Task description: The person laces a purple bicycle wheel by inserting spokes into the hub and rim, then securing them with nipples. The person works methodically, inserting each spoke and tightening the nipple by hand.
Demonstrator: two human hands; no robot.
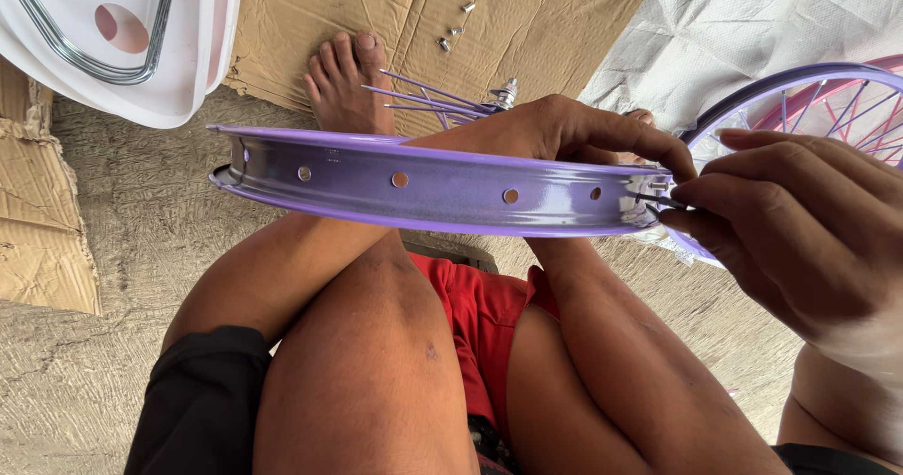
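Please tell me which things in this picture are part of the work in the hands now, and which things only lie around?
In the work:
- glossy purple metal wheel rim, steadied by the left hand
- thin spoke end, pinched by the right hand
- loose purple spokes with hub

Lying about:
- small silver nipples on brown cardboard
- white plastic piece with chrome wire
- finished purple wheel

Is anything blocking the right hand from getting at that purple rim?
Nothing visible. The right hand pinches a thin spoke right at the purple rim's end, and the left hand grips the rim there from above.
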